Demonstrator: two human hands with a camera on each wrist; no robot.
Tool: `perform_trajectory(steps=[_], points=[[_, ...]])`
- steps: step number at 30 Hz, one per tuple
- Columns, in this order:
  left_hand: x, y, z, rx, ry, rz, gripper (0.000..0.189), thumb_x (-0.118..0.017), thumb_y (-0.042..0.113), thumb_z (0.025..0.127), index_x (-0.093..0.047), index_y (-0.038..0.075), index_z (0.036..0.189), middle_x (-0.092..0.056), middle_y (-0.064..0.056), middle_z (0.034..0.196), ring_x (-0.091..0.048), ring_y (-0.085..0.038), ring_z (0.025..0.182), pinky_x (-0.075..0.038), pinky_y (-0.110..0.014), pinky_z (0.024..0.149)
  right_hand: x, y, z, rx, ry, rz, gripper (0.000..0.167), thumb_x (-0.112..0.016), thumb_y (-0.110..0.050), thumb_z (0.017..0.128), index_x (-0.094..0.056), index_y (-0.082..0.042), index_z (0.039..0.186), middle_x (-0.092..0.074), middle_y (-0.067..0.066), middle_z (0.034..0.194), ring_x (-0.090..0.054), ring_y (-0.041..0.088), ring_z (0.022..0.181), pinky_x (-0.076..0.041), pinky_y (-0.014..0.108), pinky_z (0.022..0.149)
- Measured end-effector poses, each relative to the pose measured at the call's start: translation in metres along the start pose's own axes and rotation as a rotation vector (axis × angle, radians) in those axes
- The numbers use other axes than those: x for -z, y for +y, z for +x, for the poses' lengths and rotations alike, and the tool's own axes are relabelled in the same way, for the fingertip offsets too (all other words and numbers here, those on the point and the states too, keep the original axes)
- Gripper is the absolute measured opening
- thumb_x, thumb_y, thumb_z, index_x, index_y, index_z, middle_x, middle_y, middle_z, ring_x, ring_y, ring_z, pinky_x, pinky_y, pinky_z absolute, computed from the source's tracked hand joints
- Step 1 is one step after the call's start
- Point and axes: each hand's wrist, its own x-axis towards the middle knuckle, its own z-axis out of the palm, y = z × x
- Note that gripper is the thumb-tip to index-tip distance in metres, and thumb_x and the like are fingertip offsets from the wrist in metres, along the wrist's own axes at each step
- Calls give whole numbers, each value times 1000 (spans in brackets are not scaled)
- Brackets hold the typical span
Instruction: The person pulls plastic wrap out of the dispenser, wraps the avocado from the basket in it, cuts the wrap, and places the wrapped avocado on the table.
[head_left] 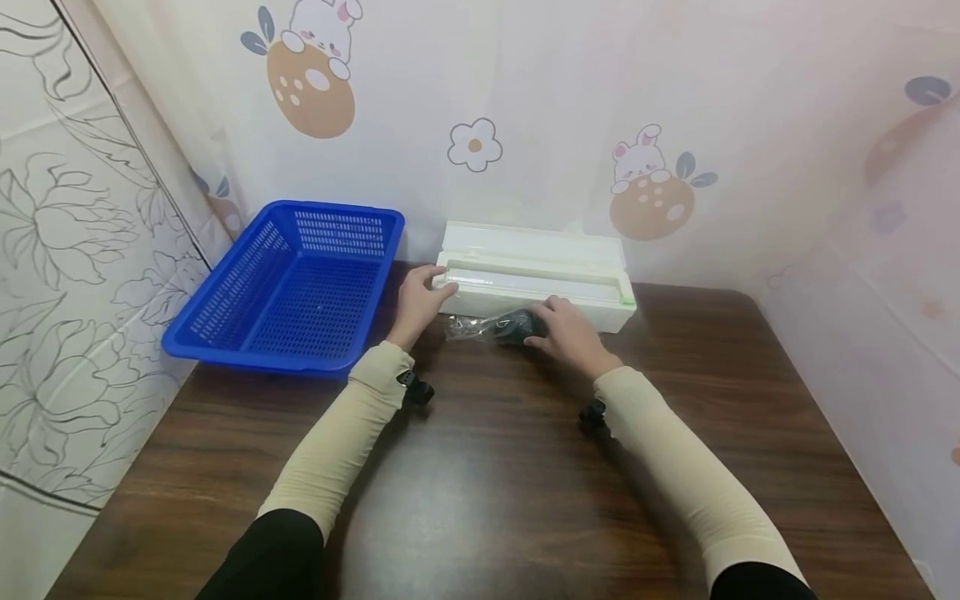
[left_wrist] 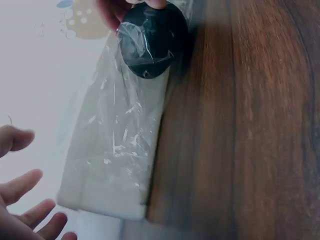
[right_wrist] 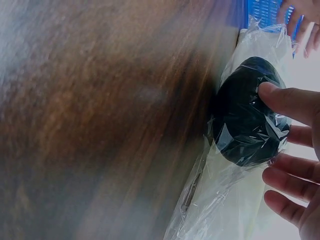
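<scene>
A long white box (head_left: 611, 315) stands open against the back wall, its lid raised, with a pale roll (head_left: 525, 283) inside. In front of it, my right hand (head_left: 566, 332) holds a dark oval object (right_wrist: 247, 115) wrapped in clear plastic film (left_wrist: 125, 135). The right thumb presses on its side, and the other fingers lie behind it; its exact kind is hidden by the glare. Loose film trails from it to the left along the box front. My left hand (head_left: 420, 302) is at the box's left end, fingers spread and holding nothing.
A blue plastic basket (head_left: 360, 346) with perforated walls stands to the left on the brown wooden table (head_left: 480, 483). Patterned cloth (head_left: 555, 108) hangs behind the table and along the right side. A floral panel (head_left: 75, 250) borders the left side.
</scene>
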Motion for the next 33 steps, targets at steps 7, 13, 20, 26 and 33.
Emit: perform_trajectory(steps=[7,13,20,26,33], points=[[-7,30,-14,-128,72,71,34,-71,17,85,-69,5,117,-63,-16,128,-54,-32,124,-39,-45,108,2,1,0,-11,-9,-6,58,-81,-31,80,-61,-8,129,-60,13,99,-56,28,87,-49,41,74],[-25,45,-24,-241,-169,167,26,-67,15,88,-72,6,112,-72,-12,114,-65,-26,110,-49,-39,98,8,0,1,-4,-34,-29,57,-79,-32,82,-61,-6,129,-61,14,101,-57,29,90,-49,43,77],[-49,37,-33,-339,-381,400,22,-67,19,92,-73,9,110,-72,-7,114,-66,-23,109,-51,-37,96,6,-2,3,9,-45,-52,53,-76,-34,84,-62,-7,127,-59,15,104,-54,30,95,-49,42,80],[-63,29,-34,-423,-387,521,29,-71,25,89,-72,12,115,-71,-7,115,-65,-24,110,-50,-38,96,3,-1,3,5,-32,-61,52,-75,-34,85,-62,-7,127,-56,14,102,-50,27,92,-47,39,77],[-71,30,-31,-416,-382,621,32,-69,31,91,-71,16,119,-70,-6,113,-65,-22,106,-53,-36,91,0,4,3,-14,-25,-28,56,-76,-36,85,-58,-8,130,-59,14,102,-54,28,93,-49,42,80]])
